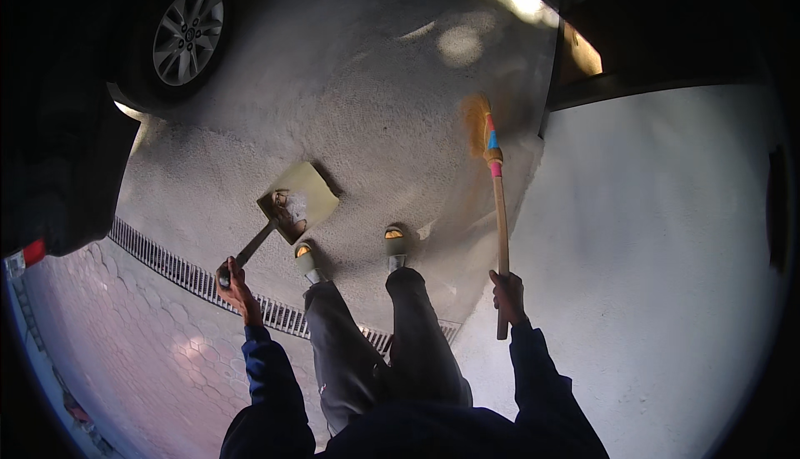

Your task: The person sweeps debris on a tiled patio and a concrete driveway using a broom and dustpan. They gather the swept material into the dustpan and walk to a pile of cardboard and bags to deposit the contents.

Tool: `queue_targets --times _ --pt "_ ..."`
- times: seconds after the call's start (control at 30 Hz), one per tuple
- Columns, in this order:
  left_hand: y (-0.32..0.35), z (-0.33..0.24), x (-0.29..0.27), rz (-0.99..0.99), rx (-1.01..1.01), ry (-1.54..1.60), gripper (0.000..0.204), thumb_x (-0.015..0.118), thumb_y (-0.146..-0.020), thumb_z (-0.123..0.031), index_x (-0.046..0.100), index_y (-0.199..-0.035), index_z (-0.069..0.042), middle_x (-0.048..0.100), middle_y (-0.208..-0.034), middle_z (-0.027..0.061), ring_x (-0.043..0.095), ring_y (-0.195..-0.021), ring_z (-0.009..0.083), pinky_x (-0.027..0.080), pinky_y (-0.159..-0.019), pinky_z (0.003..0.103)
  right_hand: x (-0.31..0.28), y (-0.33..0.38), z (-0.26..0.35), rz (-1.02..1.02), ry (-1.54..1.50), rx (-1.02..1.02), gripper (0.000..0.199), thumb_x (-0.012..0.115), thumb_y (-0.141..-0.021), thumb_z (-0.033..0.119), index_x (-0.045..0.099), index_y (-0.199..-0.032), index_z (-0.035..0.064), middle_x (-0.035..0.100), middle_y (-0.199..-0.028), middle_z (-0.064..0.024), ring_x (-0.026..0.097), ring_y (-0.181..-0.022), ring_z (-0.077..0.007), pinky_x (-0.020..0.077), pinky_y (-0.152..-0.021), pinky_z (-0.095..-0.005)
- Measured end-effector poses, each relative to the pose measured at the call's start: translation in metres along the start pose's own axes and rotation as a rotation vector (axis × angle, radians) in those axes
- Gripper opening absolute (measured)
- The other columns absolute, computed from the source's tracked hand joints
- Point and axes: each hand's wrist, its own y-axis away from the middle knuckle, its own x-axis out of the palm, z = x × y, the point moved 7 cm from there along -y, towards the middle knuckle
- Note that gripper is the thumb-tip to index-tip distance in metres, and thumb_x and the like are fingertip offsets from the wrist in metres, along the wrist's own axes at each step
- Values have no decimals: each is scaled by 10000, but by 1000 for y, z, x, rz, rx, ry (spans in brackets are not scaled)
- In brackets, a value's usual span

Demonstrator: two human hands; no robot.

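Observation:
My left hand (236, 286) grips the dark handle of a pale yellow dustpan (298, 201), which rests tilted on the rough concrete ground with a little crumpled debris inside it. My right hand (508, 294) holds the wooden shaft of a broom (499, 209). The shaft has pink and blue bands near its orange bristle head (476, 124), which is blurred and touches the ground near the wall's foot. My two feet (350, 251) in pale shoes stand between the dustpan and the broom.
A dark car with a silver wheel (188, 36) stands at the upper left. A metal drain grate (192, 276) runs diagonally behind my feet, with reddish paving (125, 351) beyond it. A white wall (658, 251) fills the right side.

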Motion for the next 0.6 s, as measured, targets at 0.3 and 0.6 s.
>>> queue_targets --times 0.3,0.6 --pt "26 20 14 -164 -17 -156 264 687 -877 -279 628 -863 -22 537 -750 -9 434 -687 85 353 -597 235 139 -98 99 269 -161 -84 260 662 -855 256 554 -744 47 476 -566 -12 457 -407 -121 404 -378 -298" --pt "35 34 46 -50 116 -401 278 686 -872 -267 639 -943 -2 619 -811 72 532 -768 151 452 -738 296 227 21 50 856 -30 222 263 647 -881 235 456 -749 112 419 -564 42 400 -432 -60 358 -390 -251"
